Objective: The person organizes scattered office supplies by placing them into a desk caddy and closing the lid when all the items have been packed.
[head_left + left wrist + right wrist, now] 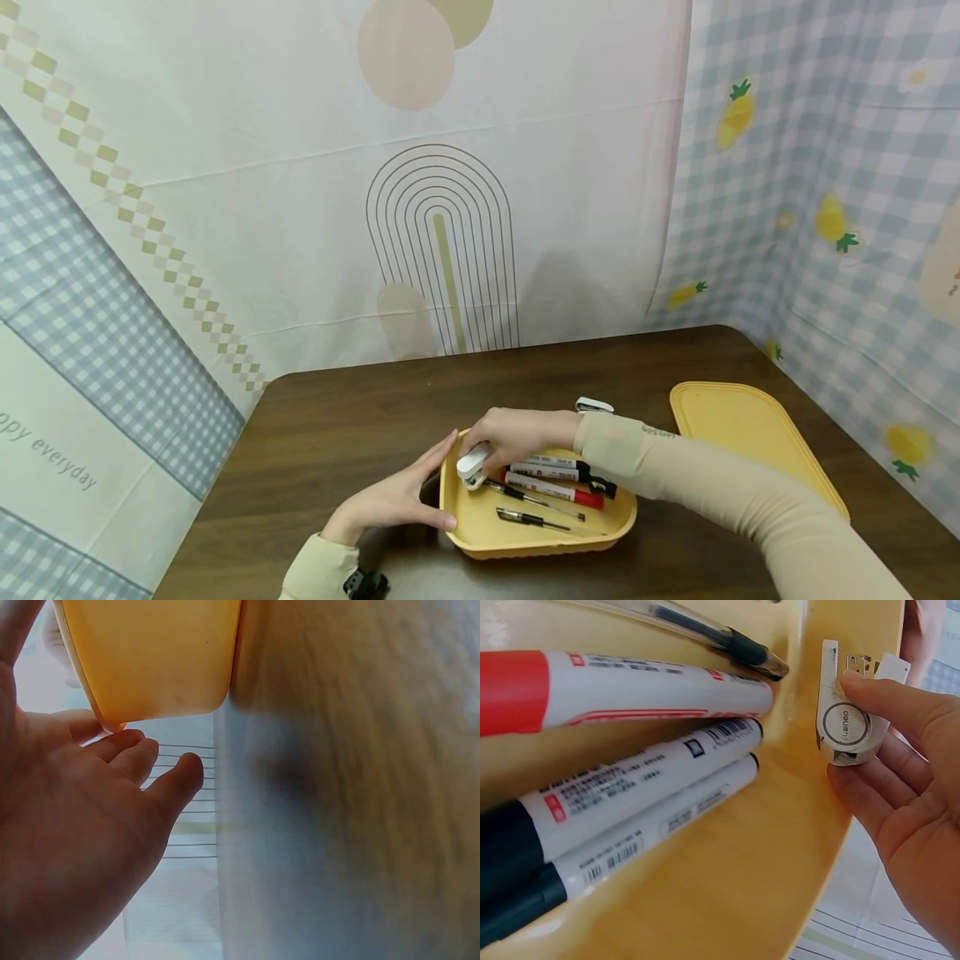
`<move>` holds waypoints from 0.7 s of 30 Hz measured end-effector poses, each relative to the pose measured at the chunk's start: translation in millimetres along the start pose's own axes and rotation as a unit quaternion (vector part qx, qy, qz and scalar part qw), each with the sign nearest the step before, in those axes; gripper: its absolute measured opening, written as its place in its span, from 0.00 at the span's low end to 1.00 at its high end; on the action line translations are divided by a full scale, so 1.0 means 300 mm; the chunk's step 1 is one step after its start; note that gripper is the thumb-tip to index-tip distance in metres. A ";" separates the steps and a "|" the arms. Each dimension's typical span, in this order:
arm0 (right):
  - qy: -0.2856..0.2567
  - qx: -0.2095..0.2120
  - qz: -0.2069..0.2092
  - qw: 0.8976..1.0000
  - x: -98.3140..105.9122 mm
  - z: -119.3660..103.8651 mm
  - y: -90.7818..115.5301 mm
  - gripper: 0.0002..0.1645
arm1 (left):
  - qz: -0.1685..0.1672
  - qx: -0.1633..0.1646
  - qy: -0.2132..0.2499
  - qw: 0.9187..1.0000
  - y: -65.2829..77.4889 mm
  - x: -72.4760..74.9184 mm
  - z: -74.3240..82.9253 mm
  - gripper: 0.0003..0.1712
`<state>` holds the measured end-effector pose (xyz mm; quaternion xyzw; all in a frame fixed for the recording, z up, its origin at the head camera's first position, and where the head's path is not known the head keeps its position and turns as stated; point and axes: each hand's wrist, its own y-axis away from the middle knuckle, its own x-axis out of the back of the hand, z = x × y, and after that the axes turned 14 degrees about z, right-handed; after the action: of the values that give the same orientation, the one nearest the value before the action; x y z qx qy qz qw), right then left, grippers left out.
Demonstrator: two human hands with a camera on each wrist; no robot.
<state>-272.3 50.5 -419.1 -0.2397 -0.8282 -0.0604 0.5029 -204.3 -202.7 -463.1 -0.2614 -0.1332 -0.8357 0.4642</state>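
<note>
Stapler (472, 465), white, one: in the right hand (517, 432), within the left end of the yellow tray (468, 523). Right fingers: pinching the stapler, thumb on its near face, the others curled behind. Left hand (393, 504): thumb and fingers spread wide apart, touching the tray's left end from outside.

Beside it in the tray: one red marker (555, 489), two black markers (546, 472), two pens (517, 496), the upper pen's end just beside the stapler. Tray on a dark worktop (337, 433); flat yellow lid (750, 425), as I take it, to the right.

Handling, in my judgement: best gripped by its flat sides, with no squeeze across the two arms, and the thumb tip clear of the metal between them. Any lowering should be slow, over the bare floor at the tray's left end, clear of that pen. Left hand best used to steady the tray without tipping it.

Not made out: whether the stapler touches the tray floor; the tray's far right side, behind the right forearm; a white object (594, 406) half covered by the sleeve, perhaps a second stapler; the lid's near-left part, also covered.
</note>
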 end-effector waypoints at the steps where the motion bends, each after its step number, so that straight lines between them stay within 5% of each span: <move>1: 0.000 -0.001 -0.003 1.000 -0.005 0.000 -0.001 0.16 | -0.001 0.001 0.000 1.000 0.000 0.000 0.000 0.65; 21: 0.016 0.015 -0.021 1.000 -0.043 0.011 -0.017 0.16 | -0.006 0.009 0.001 1.000 0.002 0.003 0.013 0.65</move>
<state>-272.3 42.8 -431.1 -0.2138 -0.8255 -0.0620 0.5186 -203.0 -201.7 -459.4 -0.2561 -0.1418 -0.8374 0.4615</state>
